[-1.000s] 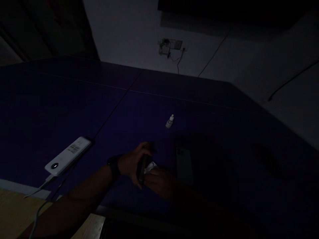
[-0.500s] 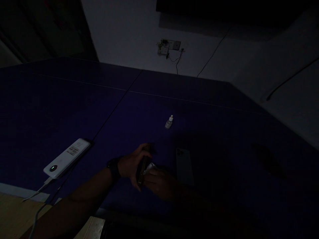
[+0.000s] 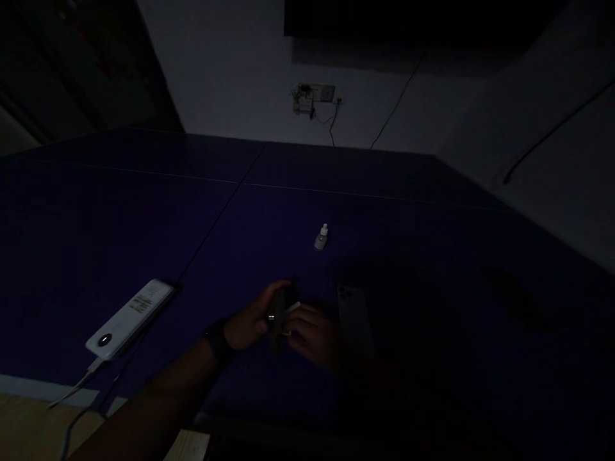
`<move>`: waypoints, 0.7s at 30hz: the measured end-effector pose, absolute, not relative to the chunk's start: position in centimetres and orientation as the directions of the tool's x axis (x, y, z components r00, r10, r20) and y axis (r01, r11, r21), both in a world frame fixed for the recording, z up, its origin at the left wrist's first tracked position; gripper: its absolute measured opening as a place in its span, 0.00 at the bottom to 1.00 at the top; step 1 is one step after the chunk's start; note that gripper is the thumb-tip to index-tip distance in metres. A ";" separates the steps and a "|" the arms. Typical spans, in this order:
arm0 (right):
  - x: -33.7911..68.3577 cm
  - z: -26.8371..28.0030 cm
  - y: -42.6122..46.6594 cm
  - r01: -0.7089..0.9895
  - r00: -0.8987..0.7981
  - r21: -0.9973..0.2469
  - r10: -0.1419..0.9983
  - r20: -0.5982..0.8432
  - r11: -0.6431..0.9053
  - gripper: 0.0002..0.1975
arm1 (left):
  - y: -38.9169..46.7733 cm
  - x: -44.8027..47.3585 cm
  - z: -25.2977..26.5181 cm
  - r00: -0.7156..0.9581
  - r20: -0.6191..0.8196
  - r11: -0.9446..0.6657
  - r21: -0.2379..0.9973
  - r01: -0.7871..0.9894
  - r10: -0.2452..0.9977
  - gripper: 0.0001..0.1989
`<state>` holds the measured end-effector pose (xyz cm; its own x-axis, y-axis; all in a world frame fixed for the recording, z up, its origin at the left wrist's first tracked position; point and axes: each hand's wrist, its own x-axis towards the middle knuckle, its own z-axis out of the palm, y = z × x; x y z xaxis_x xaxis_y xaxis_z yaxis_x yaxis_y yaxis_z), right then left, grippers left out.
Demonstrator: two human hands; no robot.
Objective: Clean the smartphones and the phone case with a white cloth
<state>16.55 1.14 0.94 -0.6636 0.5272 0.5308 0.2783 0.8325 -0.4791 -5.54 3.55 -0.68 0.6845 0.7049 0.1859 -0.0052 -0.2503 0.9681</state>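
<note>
My left hand (image 3: 248, 325), with a dark watch band at its wrist, is closed round a slim dark phone (image 3: 276, 320) tilted up on its edge. Close against the phone's right face is my right hand (image 3: 312, 333), fingers curled on a white cloth (image 3: 293, 308); only small bits of it show, and whether it is cloth or paper is hard to tell in the dark. A second phone (image 3: 354, 317), its cameras facing up, lies flat just right of my right hand. Farther off, a small dropper bottle (image 3: 321, 237) with a white top stands on the dark blue table (image 3: 211, 211).
On the left lies a white power bank (image 3: 129, 318) with a lit display and a cable (image 3: 77, 386) plugged in. A dim dark object (image 3: 514, 298) rests at the right. Sockets with cords (image 3: 317, 94) are on the back wall, beneath a dark screen (image 3: 408, 22).
The phone in my left hand has turned, now showing a small glint on its left side. My right hand and the cloth have shifted slightly up along it. The view has tilted a little.
</note>
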 end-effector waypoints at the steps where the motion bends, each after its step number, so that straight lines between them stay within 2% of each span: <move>1: 16.3 1.1 1.0 0.266 -0.634 -0.519 0.553 0.541 0.813 0.04 | 3.4 -5.4 -0.6 0.667 0.206 -0.289 0.957 0.014 0.716 0.56; 4: 15.6 1.4 0.4 0.238 -0.538 -0.649 0.654 0.532 0.723 0.02 | 3.3 -5.3 -0.5 0.637 0.279 -0.443 0.890 0.110 0.718 0.57; 7: 15.5 1.6 0.2 0.225 -0.462 -0.754 0.749 0.475 0.617 0.01 | 3.4 -5.5 -0.7 0.637 0.276 -0.496 0.847 0.194 0.720 0.55; 10: 16.7 1.6 1.0 0.184 -0.512 -0.775 0.732 0.449 0.604 0.03 | 3.6 -5.9 -0.9 0.618 0.273 -0.489 0.847 0.209 0.738 0.49; 12: 18.0 1.4 2.0 0.210 -0.508 -0.746 0.722 0.470 0.633 0.05 | 3.7 -6.1 -1.0 0.610 0.298 -0.496 0.849 0.182 0.734 0.50; 15: 19.5 0.6 3.3 0.343 -0.455 -0.642 0.719 0.526 0.686 0.08 | 3.9 -6.2 -1.2 0.605 0.319 -0.493 0.858 0.143 0.730 0.50; 17: 19.5 -0.2 3.7 0.398 -0.533 -0.527 0.657 0.533 0.751 0.11 | 4.0 -6.1 -1.3 0.608 0.310 -0.477 0.869 0.130 0.731 0.50; 21: 17.8 -2.2 3.5 0.412 -0.736 -0.283 0.499 0.458 0.866 0.15 | 4.2 -6.0 -1.3 0.612 0.319 -0.474 0.874 0.106 0.724 0.49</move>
